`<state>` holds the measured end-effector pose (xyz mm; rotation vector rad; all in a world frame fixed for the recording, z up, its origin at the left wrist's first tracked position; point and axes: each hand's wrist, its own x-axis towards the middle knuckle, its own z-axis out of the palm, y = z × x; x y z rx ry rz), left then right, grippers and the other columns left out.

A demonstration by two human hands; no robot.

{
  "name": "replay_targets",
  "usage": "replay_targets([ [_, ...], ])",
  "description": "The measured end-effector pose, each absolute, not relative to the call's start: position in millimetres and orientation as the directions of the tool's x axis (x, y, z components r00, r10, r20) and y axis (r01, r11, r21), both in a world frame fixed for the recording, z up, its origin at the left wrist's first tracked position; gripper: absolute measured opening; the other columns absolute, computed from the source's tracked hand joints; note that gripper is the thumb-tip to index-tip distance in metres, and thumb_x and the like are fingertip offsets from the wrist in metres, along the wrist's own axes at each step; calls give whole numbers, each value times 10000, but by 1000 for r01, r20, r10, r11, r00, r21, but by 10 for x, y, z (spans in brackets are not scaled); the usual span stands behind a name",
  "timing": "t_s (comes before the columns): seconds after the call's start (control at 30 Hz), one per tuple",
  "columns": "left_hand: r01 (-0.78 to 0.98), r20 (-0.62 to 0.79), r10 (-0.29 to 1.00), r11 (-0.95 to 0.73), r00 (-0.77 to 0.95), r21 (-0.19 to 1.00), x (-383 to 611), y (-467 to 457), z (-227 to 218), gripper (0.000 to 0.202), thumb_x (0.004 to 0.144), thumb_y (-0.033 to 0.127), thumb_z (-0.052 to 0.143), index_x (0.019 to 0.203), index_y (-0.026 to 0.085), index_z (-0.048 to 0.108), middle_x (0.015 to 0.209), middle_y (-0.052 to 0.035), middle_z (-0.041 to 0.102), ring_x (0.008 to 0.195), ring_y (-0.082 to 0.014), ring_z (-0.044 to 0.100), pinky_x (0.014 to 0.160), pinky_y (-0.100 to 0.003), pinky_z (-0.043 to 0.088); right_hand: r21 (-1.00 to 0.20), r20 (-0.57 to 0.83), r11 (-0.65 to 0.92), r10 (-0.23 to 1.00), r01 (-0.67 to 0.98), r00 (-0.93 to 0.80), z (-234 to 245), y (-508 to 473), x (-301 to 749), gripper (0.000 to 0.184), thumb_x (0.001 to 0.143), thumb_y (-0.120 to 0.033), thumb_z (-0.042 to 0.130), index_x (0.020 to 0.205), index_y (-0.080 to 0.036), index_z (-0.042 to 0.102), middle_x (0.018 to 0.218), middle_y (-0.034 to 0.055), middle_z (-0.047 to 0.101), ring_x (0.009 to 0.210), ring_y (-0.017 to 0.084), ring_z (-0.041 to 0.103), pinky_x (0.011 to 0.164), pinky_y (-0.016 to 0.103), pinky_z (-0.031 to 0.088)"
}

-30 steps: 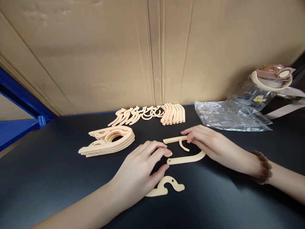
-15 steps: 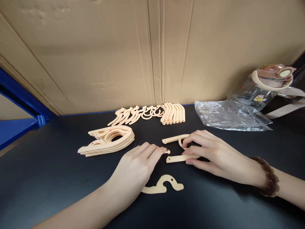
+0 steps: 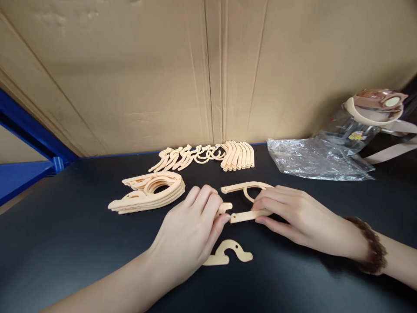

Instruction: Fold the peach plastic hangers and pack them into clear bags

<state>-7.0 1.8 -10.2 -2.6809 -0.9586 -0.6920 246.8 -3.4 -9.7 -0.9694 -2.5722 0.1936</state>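
Observation:
My left hand (image 3: 195, 226) is closed on a beige plastic hanger arm (image 3: 224, 207); only its notched tip shows past the thumb and finger. My right hand (image 3: 289, 213) grips a partly joined folding hanger (image 3: 243, 187) with two straight arms and a curved hook between them. The lower arm's holed end (image 3: 234, 218) lies right beside my left thumb. Below my left hand, a loose wavy hanger arm (image 3: 239, 250) lies flat on the black tabletop (image 3: 276, 282), its left end hidden.
A stack of folded hangers (image 3: 156, 195) lies to the left. Along the back sit several wavy arms (image 3: 174, 157), hooks (image 3: 203, 155) and a row of straight arms (image 3: 237, 155). At right are a clear plastic bag (image 3: 316, 158) and a bottle (image 3: 361, 115). Cardboard (image 3: 146, 78) stands behind.
My left hand has turned, showing more of the arm's tip, now close to the lower arm's end. My right hand has shifted slightly on the hanger, uncovering more of its upper arm.

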Motion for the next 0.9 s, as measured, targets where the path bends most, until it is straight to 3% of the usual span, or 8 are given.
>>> replay_targets([
  [0.17, 635, 477, 507, -758, 718, -149, -58, 0, -108, 370, 1054, 153, 260, 767, 186, 491, 689, 2, 509, 605, -174, 487, 509, -286, 373, -270, 307, 739, 673, 617, -673, -92, -35, 2469, 173, 1020, -232, 455, 959, -195, 613, 897, 38, 676, 775, 170, 637, 716, 308, 479],
  [0.33, 744, 499, 608, -658, 618, -118, -56, -34, -76, 391, 1067, 325, 244, 810, 178, 499, 772, -40, 510, 655, -199, 538, 486, -271, 394, -241, 306, 748, 664, 619, -683, -99, -46, 2467, 201, 1032, -249, 432, 956, -194, 611, 873, 41, 662, 764, 175, 630, 703, 310, 476],
  [0.43, 779, 486, 643, -610, 592, -143, -52, -18, -88, 374, 1057, 304, 255, 843, 155, 522, 793, -61, 513, 622, -197, 537, 425, -255, 345, -240, 298, 746, 665, 621, -685, -104, -48, 2471, 221, 1040, -265, 419, 930, -195, 598, 872, 40, 652, 753, 170, 612, 694, 306, 466],
  [0.6, 689, 423, 596, -718, 682, -99, -49, 18, -145, 408, 1079, 269, 213, 823, 176, 516, 748, -33, 542, 647, -197, 563, 509, -277, 418, -255, 294, 738, 675, 625, -676, -95, -42, 2468, 212, 1042, -264, 421, 948, -189, 596, 892, 38, 647, 771, 170, 598, 705, 310, 463],
  [0.8, 675, 512, 566, -737, 647, -37, -52, 22, -181, 491, 1094, 392, 161, 711, 218, 414, 612, 28, 472, 547, -152, 468, 461, -255, 328, -270, 301, 733, 681, 625, -668, -94, -53, 2459, 192, 1037, -253, 430, 966, -186, 595, 888, 36, 638, 769, 168, 596, 675, 294, 460],
  [0.9, 675, 472, 578, -736, 666, -51, -44, 5, -143, 503, 1084, 443, 173, 705, 213, 411, 604, 29, 496, 533, -140, 486, 464, -240, 351, -273, 302, 736, 677, 619, -671, -99, -60, 2459, 194, 1038, -249, 425, 964, -184, 591, 895, 40, 637, 772, 168, 593, 677, 294, 460],
])
